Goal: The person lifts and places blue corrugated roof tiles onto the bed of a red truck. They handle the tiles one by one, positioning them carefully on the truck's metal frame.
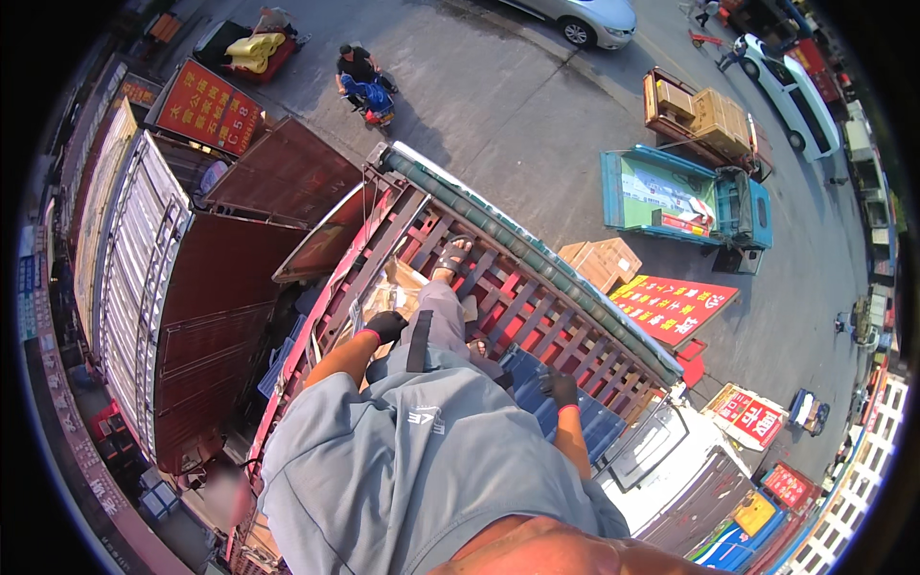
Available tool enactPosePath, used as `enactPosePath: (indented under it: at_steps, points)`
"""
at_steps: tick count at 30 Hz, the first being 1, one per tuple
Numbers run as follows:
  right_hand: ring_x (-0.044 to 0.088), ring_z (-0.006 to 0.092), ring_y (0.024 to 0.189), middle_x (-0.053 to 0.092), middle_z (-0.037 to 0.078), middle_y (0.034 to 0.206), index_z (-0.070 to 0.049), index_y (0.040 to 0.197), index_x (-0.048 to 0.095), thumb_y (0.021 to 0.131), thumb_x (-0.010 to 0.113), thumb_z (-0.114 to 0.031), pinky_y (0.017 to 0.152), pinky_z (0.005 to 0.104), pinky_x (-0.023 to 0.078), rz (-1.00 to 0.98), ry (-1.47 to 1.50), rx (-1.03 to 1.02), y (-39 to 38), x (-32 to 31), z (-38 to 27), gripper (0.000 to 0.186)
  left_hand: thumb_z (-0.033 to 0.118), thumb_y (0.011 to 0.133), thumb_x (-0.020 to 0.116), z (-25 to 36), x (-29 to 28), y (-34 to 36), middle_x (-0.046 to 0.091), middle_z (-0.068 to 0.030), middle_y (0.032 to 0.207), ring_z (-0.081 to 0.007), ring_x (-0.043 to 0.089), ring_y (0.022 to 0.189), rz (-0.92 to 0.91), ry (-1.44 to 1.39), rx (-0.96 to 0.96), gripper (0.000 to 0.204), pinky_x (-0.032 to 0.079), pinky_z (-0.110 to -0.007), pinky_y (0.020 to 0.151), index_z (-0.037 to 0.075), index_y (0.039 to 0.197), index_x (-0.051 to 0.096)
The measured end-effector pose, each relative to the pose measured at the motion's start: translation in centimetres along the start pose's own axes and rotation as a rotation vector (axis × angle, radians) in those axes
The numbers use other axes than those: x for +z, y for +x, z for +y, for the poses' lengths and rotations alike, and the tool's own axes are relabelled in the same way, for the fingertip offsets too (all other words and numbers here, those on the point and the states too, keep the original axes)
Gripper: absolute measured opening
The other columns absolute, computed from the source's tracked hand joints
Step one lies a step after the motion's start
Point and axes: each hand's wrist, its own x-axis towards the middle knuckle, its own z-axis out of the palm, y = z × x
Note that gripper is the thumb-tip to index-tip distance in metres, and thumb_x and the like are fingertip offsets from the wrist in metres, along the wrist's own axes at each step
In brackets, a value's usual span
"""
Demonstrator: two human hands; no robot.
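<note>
I stand high on a truck's slatted frame (525, 305) of dark red bars, one sandalled foot (452, 257) on the slats. My left hand (386, 326), in a black glove, is beside my leg and next to light brown cardboard (407, 284). Its fingers blend into a dark shape, so I cannot make out their pose or anything held. Close by, a dark strap (419, 341) hangs in front of my leg. My right hand (558, 387), also gloved, is over a blue ribbed sheet (533, 376); its fingers look loosely apart with nothing visible in them.
A rolled green cover (537, 259) runs along the frame's far edge. A tall red-walled truck (216, 326) stands close on the left. Beyond the right side are wooden crates (604, 261) and a teal small truck (743, 206). On the road, a person (359, 72) rides a loaded scooter.
</note>
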Motion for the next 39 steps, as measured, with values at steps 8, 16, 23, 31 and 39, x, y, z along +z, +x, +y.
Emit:
enactPosePath:
  at_steps: [8, 16, 23, 31, 39]
  points:
    - [0.065, 0.0228, 0.053, 0.066, 0.016, 0.066, -0.002, 0.099, 0.071, 0.091, 0.055, -0.030, 0.051, 0.0326, 0.053, 0.045, -0.040, -0.045, 3.4, 1.1, -5.8, 0.033, 0.037, 0.086, 0.048, 2.8, -4.6, 0.4, 0.069, -0.0170, 0.099, -0.0342, 0.065, 0.094, 0.015, -0.200, -0.181, 0.038, 0.048, -0.042, 0.086, 0.009, 0.097, 0.072]
    - [0.071, 0.0215, 0.074, 0.071, 0.016, 0.089, 0.004, 0.108, 0.065, 0.095, 0.053, -0.030, 0.066, 0.0314, 0.052, -0.086, -0.400, -0.458, 9.4, 5.6, -14.1, 0.039, 0.040, 0.087, 0.049, 3.7, -11.2, 3.8, 0.069, -0.0157, 0.096, -0.0298, 0.065, 0.092, 0.045, -0.362, -0.226, 0.040, 0.047, -0.038, 0.084, 0.008, 0.100, 0.068]
    - [0.069, 0.0189, 0.088, 0.068, 0.016, 0.104, 0.003, 0.117, 0.063, 0.097, 0.048, -0.021, 0.077, 0.0306, 0.053, -0.153, -0.584, -0.600, 14.1, 7.9, -24.5, 0.035, 0.040, 0.088, 0.048, -0.4, -13.4, 2.2, 0.068, -0.0184, 0.097, -0.0315, 0.065, 0.092, 0.098, -0.481, -0.366, 0.044, 0.047, -0.038, 0.084, 0.004, 0.102, 0.067]
    - [0.069, 0.0197, 0.086, 0.070, 0.013, 0.097, 0.004, 0.115, 0.063, 0.095, 0.049, -0.015, 0.077, 0.0318, 0.053, -0.328, -0.618, -0.472, 15.4, 12.9, -35.8, 0.031, 0.036, 0.087, 0.047, -0.8, -11.4, -0.3, 0.068, -0.0175, 0.103, -0.0344, 0.064, 0.098, 0.255, -0.658, -0.537, 0.038, 0.048, -0.041, 0.088, 0.007, 0.100, 0.069]
    - [0.069, 0.0230, 0.088, 0.068, 0.016, 0.105, 0.003, 0.111, 0.063, 0.092, 0.048, -0.012, 0.080, 0.0313, 0.054, -0.646, -1.028, -0.853, 24.8, 14.2, -40.3, 0.029, 0.034, 0.086, 0.048, 4.3, -4.8, -2.2, 0.068, -0.0167, 0.086, -0.0306, 0.066, 0.082, 0.353, -0.837, -0.697, 0.036, 0.049, -0.039, 0.076, 0.005, 0.093, 0.068]
